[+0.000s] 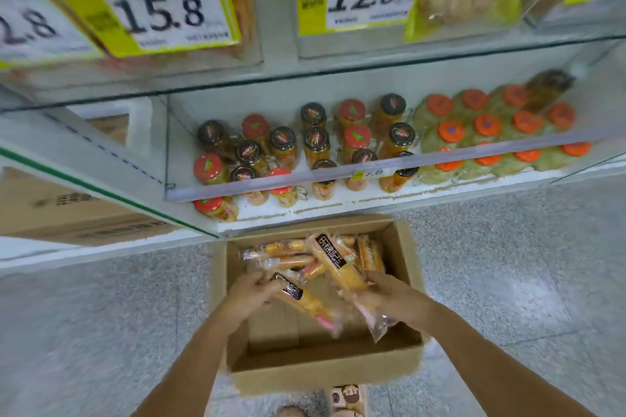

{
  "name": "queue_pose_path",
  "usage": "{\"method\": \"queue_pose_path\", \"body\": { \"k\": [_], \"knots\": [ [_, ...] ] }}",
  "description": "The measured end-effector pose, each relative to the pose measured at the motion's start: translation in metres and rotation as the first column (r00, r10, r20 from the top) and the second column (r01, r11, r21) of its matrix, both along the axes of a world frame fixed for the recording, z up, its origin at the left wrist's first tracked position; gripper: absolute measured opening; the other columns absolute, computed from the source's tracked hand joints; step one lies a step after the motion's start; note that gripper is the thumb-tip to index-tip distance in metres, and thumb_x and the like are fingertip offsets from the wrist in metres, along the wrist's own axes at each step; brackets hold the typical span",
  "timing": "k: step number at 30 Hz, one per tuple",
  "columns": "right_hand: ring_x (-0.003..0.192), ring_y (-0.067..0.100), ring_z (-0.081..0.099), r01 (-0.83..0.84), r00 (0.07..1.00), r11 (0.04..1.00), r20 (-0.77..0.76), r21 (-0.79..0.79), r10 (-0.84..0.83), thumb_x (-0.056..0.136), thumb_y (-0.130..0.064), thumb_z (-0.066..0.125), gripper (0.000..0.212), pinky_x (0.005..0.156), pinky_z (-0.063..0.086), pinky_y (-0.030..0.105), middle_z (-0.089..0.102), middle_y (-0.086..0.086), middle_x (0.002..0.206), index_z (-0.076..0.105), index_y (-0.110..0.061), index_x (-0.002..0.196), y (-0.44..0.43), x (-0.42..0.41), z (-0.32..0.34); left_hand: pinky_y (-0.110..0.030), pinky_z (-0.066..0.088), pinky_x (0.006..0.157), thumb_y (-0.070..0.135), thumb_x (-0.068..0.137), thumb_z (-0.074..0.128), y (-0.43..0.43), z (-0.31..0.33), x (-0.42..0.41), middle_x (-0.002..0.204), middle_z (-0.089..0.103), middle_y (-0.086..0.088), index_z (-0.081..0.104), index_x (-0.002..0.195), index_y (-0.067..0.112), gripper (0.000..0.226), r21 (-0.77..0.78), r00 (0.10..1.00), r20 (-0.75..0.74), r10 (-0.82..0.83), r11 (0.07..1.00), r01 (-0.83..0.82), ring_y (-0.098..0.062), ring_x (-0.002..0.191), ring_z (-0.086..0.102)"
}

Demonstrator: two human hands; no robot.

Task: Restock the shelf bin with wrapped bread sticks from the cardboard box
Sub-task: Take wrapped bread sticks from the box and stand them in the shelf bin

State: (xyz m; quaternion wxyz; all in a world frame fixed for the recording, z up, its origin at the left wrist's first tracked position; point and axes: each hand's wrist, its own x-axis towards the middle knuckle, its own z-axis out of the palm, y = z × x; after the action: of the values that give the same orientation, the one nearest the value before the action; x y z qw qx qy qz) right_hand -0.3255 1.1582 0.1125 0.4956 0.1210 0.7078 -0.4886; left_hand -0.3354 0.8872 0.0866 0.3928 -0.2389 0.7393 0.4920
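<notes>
An open cardboard box [411, 247] stands on the floor below the shelves. Several wrapped bread sticks [288, 256] lie heaped at its far end; the near half shows bare cardboard. My left hand [249, 293] grips one wrapped bread stick [305, 301] by its black-labelled end. My right hand [386, 298] holds another wrapped bread stick [333, 262] that points up and away, with clear wrapper ends hanging below my palm. Both hands are inside the box. A clear shelf bin [281, 3] hangs at the top of the view.
Jars with red and black lids [315, 142] and jars with orange lids [487, 125] fill the low shelf behind a clear rail. Yellow price cards [162, 13] hang on bins above. Another cardboard carton [61, 210] sits at the left. Speckled grey floor surrounds the box.
</notes>
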Motion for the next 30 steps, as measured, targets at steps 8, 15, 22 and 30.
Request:
{"method": "queue_pose_path", "body": {
  "k": [8, 15, 22, 30],
  "knots": [
    [0.083, 0.008, 0.061, -0.017, 0.984, 0.997, -0.179, -0.075, 0.004, 0.074, -0.030, 0.070, 0.044, 0.066, 0.049, 0.018, 0.063, -0.003, 0.100, 0.051, -0.030, 0.114, -0.018, -0.015, 0.181, -0.014, 0.055, 0.064, 0.016, 0.089, 0.060, -0.034, 0.196, -0.015, 0.098, 0.070, -0.012, 0.065, 0.099, 0.004, 0.017, 0.161, 0.953, -0.217, 0.213, 0.970, -0.181, -0.014, 0.082, 0.069],
    [0.066, 0.005, 0.060, -0.003, 0.812, 1.000, -0.583, 0.006, 0.006, 0.088, -0.038, 0.063, 0.017, 0.058, 0.044, 0.017, 0.063, -0.008, 0.081, 0.052, -0.035, 0.101, -0.053, -0.018, 0.312, -0.020, 0.057, 0.062, 0.006, 0.088, 0.059, -0.059, 0.360, -0.015, 0.076, 0.072, -0.014, 0.060, 0.085, -0.010, 0.016, 0.235, 0.804, -0.461, 0.376, 0.925, -0.298, -0.018, 0.069, 0.071],
    [0.075, 0.006, 0.047, 0.058, 0.358, 0.994, -0.932, 0.092, 0.065, 0.071, -0.064, 0.053, 0.039, 0.062, 0.037, 0.020, 0.046, -0.007, 0.082, 0.056, -0.029, 0.088, -0.077, -0.025, 0.456, -0.015, 0.054, 0.061, 0.007, 0.083, 0.066, -0.082, 0.538, 0.001, 0.067, 0.072, 0.004, 0.065, 0.087, 0.013, 0.008, 0.156, 0.531, -0.807, 0.260, 0.960, -0.234, -0.012, 0.066, 0.069],
    [0.083, -0.005, 0.063, 0.133, 0.096, 0.965, -0.966, -0.227, -0.241, 0.069, -0.044, 0.070, 0.027, 0.071, 0.044, 0.006, 0.068, -0.021, 0.081, 0.068, -0.022, 0.084, -0.100, -0.030, 0.599, -0.002, 0.040, 0.054, 0.004, 0.077, 0.073, -0.090, 0.681, 0.022, 0.077, 0.069, 0.010, 0.068, 0.095, 0.016, 0.022, 0.117, 0.100, -0.983, 0.155, 0.944, -0.308, 0.007, 0.053, 0.054]
  ]
}}
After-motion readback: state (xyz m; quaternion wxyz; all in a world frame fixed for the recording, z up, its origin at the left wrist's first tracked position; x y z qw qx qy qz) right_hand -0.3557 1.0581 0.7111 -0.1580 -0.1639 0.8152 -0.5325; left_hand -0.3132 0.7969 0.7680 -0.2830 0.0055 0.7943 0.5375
